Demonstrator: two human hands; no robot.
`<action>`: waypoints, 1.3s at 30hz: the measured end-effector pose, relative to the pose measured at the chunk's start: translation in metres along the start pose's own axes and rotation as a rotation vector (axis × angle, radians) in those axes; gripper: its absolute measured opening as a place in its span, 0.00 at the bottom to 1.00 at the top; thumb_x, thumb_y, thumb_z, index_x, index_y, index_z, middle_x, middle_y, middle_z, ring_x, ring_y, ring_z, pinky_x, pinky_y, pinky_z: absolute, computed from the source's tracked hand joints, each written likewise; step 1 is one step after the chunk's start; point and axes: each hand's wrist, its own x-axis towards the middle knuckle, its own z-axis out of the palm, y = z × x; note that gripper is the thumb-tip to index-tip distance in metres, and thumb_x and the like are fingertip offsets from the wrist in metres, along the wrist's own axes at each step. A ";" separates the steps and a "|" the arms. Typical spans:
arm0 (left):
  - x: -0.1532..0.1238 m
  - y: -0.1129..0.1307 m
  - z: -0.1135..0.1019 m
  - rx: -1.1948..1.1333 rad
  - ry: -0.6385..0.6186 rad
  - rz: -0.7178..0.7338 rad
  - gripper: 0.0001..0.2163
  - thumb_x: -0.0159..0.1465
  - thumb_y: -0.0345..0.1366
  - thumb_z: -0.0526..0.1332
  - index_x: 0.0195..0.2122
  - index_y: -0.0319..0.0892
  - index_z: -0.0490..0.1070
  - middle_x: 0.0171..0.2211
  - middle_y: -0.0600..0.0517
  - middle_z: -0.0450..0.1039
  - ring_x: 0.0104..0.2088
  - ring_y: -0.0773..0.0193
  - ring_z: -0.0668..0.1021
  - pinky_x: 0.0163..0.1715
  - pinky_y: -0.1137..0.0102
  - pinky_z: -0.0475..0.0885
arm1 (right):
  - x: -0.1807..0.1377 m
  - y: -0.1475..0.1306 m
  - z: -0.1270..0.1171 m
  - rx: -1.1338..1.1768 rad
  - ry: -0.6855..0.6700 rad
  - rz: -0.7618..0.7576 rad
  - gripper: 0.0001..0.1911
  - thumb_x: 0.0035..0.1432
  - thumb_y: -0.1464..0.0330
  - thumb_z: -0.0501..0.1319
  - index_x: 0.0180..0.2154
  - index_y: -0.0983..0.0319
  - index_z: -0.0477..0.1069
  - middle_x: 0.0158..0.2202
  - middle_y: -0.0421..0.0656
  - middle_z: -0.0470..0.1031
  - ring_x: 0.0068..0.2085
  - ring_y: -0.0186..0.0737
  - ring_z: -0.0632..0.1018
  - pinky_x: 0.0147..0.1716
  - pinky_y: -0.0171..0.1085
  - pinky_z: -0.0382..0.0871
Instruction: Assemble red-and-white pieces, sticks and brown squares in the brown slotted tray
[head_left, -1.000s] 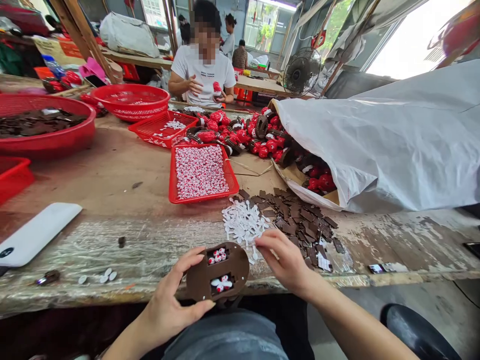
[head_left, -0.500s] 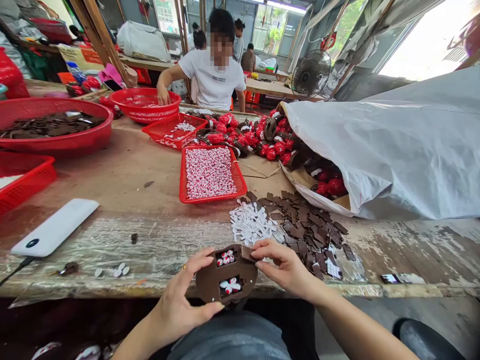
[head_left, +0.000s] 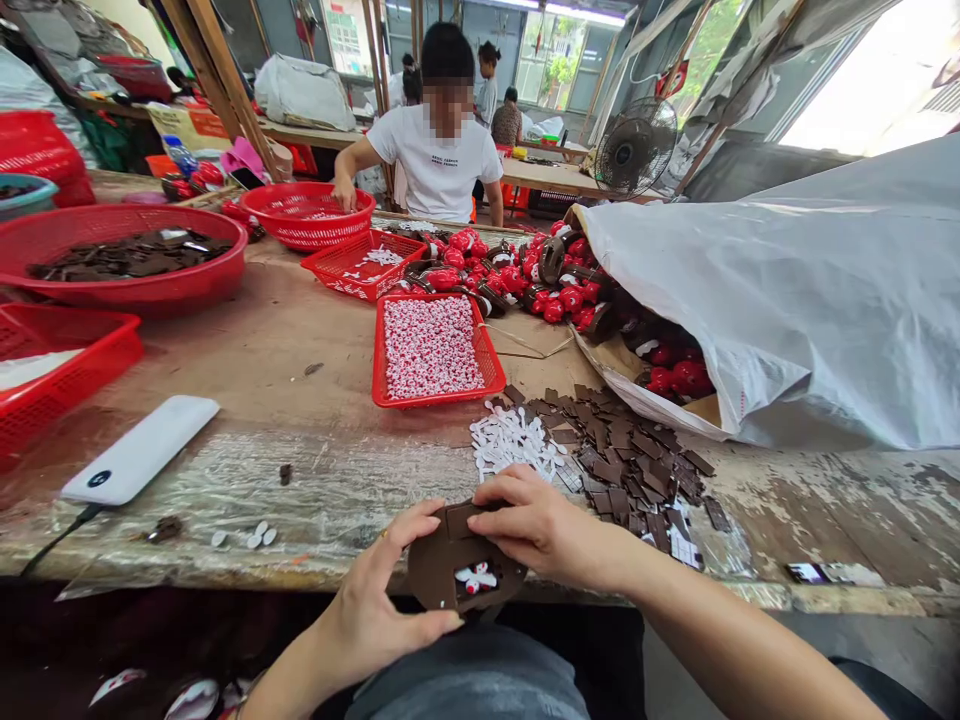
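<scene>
The left hand (head_left: 382, 590) was curved around a flat brown plastic piece (head_left: 442, 580), its fingers on the far edge and its thumb on the near edge, holding the piece just past the near edge of the counter (head_left: 247, 340). The right hand (head_left: 547, 525) lay over the top, fingers together, pressing a small brown tile (head_left: 459, 522) across the upper opening (the lower opening showed red-and-white bits (head_left: 476, 578)). Just right of the hands lay a heap of brown tiles (head_left: 630, 465) beside white plastic pieces (head_left: 514, 440). Farther off, a red tray (head_left: 435, 400) of beads sat near a white sack (head_left: 772, 300).
</scene>
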 end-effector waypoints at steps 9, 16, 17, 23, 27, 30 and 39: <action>0.013 0.005 -0.008 0.117 -0.070 0.191 0.23 0.63 0.40 0.68 0.59 0.45 0.69 0.61 0.41 0.68 0.59 0.54 0.78 0.57 0.64 0.77 | -0.006 0.011 0.016 0.531 0.063 0.548 0.18 0.68 0.61 0.63 0.54 0.62 0.77 0.57 0.50 0.75 0.55 0.46 0.76 0.56 0.44 0.71; 0.010 0.003 -0.008 0.210 -0.068 0.262 0.23 0.64 0.37 0.67 0.60 0.43 0.69 0.62 0.42 0.67 0.58 0.57 0.79 0.58 0.70 0.75 | -0.011 0.013 0.026 0.596 0.065 0.673 0.17 0.68 0.62 0.60 0.53 0.62 0.77 0.47 0.44 0.81 0.46 0.41 0.80 0.45 0.36 0.73; 0.008 0.000 -0.008 0.213 -0.065 0.245 0.22 0.64 0.38 0.67 0.60 0.44 0.69 0.62 0.43 0.67 0.58 0.57 0.79 0.58 0.69 0.75 | -0.019 0.019 0.021 0.503 0.102 0.689 0.17 0.69 0.62 0.59 0.54 0.62 0.76 0.49 0.45 0.81 0.48 0.42 0.80 0.48 0.37 0.73; 0.001 -0.011 -0.007 0.195 -0.021 0.179 0.24 0.61 0.39 0.69 0.59 0.48 0.71 0.62 0.44 0.70 0.55 0.53 0.81 0.54 0.66 0.79 | -0.093 0.072 -0.027 -0.488 0.023 1.110 0.12 0.66 0.71 0.60 0.50 0.65 0.76 0.51 0.54 0.76 0.53 0.49 0.77 0.54 0.43 0.69; 0.007 -0.004 -0.007 0.167 0.014 0.152 0.28 0.56 0.35 0.72 0.59 0.49 0.72 0.60 0.43 0.72 0.55 0.51 0.81 0.52 0.65 0.80 | -0.119 0.085 -0.034 -0.529 -0.058 1.081 0.07 0.62 0.74 0.61 0.41 0.66 0.76 0.46 0.54 0.77 0.46 0.49 0.79 0.46 0.40 0.70; 0.010 0.001 -0.006 0.096 0.017 0.143 0.37 0.47 0.32 0.77 0.59 0.49 0.70 0.60 0.42 0.72 0.57 0.49 0.80 0.53 0.62 0.80 | -0.122 0.095 -0.031 -0.465 0.145 1.052 0.04 0.59 0.71 0.58 0.33 0.61 0.72 0.38 0.51 0.78 0.40 0.49 0.79 0.42 0.42 0.71; 0.012 0.000 0.003 0.019 0.000 0.086 0.44 0.41 0.28 0.80 0.61 0.48 0.68 0.63 0.39 0.68 0.58 0.47 0.80 0.55 0.59 0.79 | -0.067 0.040 0.021 0.794 0.535 0.816 0.39 0.54 0.49 0.69 0.62 0.56 0.63 0.31 0.36 0.69 0.22 0.35 0.73 0.18 0.35 0.68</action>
